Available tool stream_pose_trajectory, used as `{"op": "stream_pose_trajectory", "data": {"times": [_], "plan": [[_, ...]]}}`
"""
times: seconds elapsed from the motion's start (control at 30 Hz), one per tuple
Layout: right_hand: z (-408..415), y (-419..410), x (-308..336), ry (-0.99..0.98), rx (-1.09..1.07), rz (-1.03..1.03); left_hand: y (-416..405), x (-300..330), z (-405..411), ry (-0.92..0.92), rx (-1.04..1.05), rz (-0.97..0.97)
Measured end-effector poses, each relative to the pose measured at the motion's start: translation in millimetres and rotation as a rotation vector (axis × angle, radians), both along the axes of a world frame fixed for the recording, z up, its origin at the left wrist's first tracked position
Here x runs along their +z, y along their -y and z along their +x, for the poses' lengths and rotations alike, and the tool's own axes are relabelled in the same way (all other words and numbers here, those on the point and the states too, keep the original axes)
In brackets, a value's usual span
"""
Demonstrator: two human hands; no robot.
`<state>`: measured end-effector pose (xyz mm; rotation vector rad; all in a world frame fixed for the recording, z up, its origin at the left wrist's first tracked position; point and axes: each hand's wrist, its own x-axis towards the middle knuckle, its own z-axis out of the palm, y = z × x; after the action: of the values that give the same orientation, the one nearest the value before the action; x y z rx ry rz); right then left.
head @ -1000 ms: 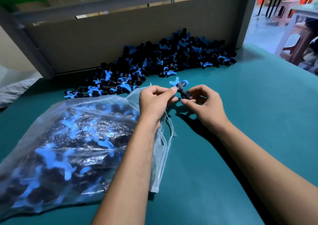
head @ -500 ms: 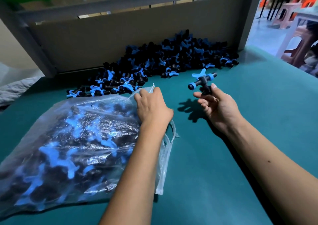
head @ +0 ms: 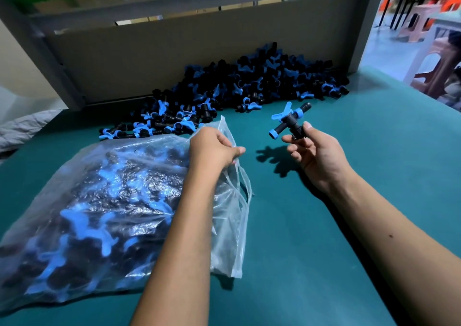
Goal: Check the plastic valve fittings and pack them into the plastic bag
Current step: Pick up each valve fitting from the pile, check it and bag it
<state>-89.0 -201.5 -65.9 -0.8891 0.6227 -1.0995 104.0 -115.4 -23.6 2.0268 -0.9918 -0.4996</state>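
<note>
The left hand [head: 214, 148] is now curled on the mouth of the plastic bag [head: 99, 201], pinching the thin film and lifting that edge up off the table, where half a second ago the hand lay flatter on top of the bag. The right hand [head: 316, 156] sits much where it was, just right of the bag's opening and apart from it, gripping one valve [head: 290, 121] by its black lower stem between thumb and fingertips. A second back both hands were together on this valve; now only the right has it. The valve is up in the air above the green table [head: 374, 151], throwing a dark shadow on the top between the two hands. Its long black barrel runs on a slant, the near blue-ringed end pointing down and left toward the bag, the far end pointing up and right toward the loose heap [head: 249, 86]. The blue butterfly handle stands off the upper side, tipped left. The bag lies flat on the left of the table, already bulging with black and blue valves. The heap of unpacked valves stretches along the back, against the grey board [head: 199, 51].
</note>
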Motion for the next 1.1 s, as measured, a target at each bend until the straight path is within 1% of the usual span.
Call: {"op": "stream_pose_trajectory", "data": {"times": [0.03,0.07,0.1,0.13,0.2,0.27,0.33,0.43,0.53,0.67,0.7,0.8,0.9,0.97,1.0,1.07,1.1], "plan": [[0,-1,0,-0.013,0.001,-0.017,-1,1,2,-0.038,0.007,-0.049],[0,-1,0,-0.022,0.003,-0.032,-2,3,3,-0.017,0.009,-0.069],[0,-2,0,-0.027,0.005,-0.041,-2,5,4,0.058,0.01,-0.051],[0,-3,1,-0.028,0.006,-0.043,-2,7,5,0.168,0.017,-0.005],[1,-3,1,-0.026,0.002,-0.034,-2,9,7,0.403,0.049,0.154],[1,-3,1,-0.022,-0.002,-0.03,-3,8,7,0.541,0.042,0.325],[0,-3,1,-0.022,0.004,-0.039,-5,5,3,0.524,0.016,0.397],[-1,-4,-1,-0.041,0.016,-0.074,-4,2,-3,0.48,0.068,0.368],[0,-4,-1,-0.045,0.019,-0.088,-2,7,-2,0.507,0.154,0.345],[-1,-3,-3,-0.039,0.02,-0.083,-4,5,-3,0.616,0.087,0.551],[-1,-2,-3,-0.042,0.021,-0.084,-4,3,-4,0.618,0.068,0.563],[-2,-3,-3,-0.053,0.029,-0.101,-3,4,-3,0.529,0.057,0.423],[-1,-5,-2,-0.029,0.072,-0.141,-2,11,8,0.37,0.025,0.234],[0,-9,-1,-0.035,0.14,-0.191,-4,18,12,0.174,-0.013,0.018],[1,-12,-1,-0.075,0.176,-0.228,-6,23,12,0.069,-0.024,-0.097],[6,-21,-2,-0.184,0.265,-0.322,-9,34,11,-0.065,-0.025,-0.293],[11,-26,-1,-0.196,0.325,-0.346,-10,40,10,-0.106,-0.019,-0.368]]}}
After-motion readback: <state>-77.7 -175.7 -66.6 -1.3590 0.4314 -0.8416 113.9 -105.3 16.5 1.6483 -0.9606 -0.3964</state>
